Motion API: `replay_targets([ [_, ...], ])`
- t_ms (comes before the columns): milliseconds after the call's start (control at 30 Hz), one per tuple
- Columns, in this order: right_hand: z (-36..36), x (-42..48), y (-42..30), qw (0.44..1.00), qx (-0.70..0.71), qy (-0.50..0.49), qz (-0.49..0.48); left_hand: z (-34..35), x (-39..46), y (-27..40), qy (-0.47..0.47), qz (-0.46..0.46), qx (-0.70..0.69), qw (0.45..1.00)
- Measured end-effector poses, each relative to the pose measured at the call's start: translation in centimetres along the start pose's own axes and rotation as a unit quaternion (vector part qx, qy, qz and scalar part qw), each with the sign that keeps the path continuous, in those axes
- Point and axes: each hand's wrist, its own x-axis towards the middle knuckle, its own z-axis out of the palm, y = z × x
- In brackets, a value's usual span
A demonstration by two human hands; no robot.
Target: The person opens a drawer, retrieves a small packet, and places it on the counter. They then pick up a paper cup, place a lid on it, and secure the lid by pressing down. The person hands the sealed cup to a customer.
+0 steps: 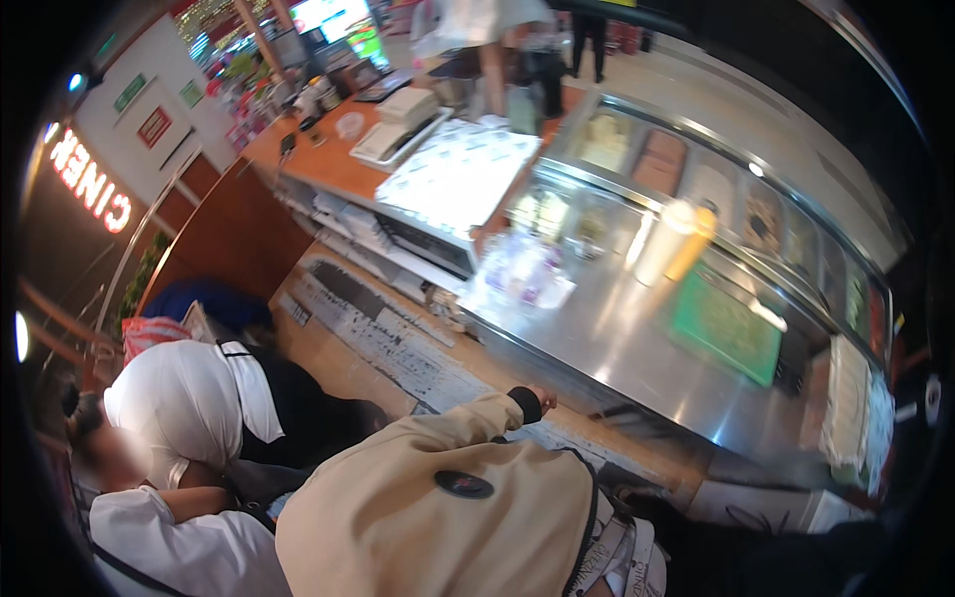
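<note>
My left hand (548,401) shows just past the black cuff of a tan jacket sleeve (477,418), low beside the front edge of a stainless steel counter (597,336). It is small and partly turned away, so its fingers and anything in them cannot be made out. My right hand is out of view. On the counter lies a green cutting board (727,328) with a metal-bladed tool (757,310) along its far edge. A white squeeze bottle (664,242) and a yellow squeeze bottle (692,242) stand beside the board. Clear plastic bags (522,272) lie at the counter's left end.
Metal food pans (660,160) line the counter's back. Printed paper sheets (462,172) cover part of an orange counter (321,164), beside a white tray (444,119). A person in white (179,403) bends close by on my left; another person (485,37) is beyond the counter.
</note>
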Motion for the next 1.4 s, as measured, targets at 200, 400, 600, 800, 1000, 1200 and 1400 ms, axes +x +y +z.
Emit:
replay_targets([
  [200,10.5,-5.1,-23.6,0.886,0.301,-0.345,-0.07,-24.5,-9.8,-4.4,0.208,-0.008,-0.239,0.948],
  [400,18.0,-26.9,-54.2,0.381,0.374,-0.755,-0.381,-40.9,-17.2,-11.8,0.209,0.24,-0.178,0.931],
  [600,21.1,-33.9,-77.6,0.329,0.484,-0.74,-0.333,-47.8,-23.3,-22.0,0.263,-0.05,-0.31,0.912],
  [800,23.2,-40.6,-95.9,0.267,0.637,-0.712,-0.129,-55.1,-25.0,-35.6,0.5,-0.057,-0.398,0.767],
  [1000,27.8,-46.2,-109.4,0.219,0.709,-0.656,-0.14,-64.7,-24.3,-45.8,0.511,-0.024,-0.505,0.695],
  [1200,34.2,-50.5,-116.8,0.266,0.535,-0.79,-0.139,-73.9,-20.0,-58.6,0.451,-0.018,-0.542,0.709],
  [1400,39.7,-50.4,-127.2,0.676,0.477,-0.553,-0.094,-83.3,-11.5,-78.8,0.461,-0.046,-0.31,0.83],
])
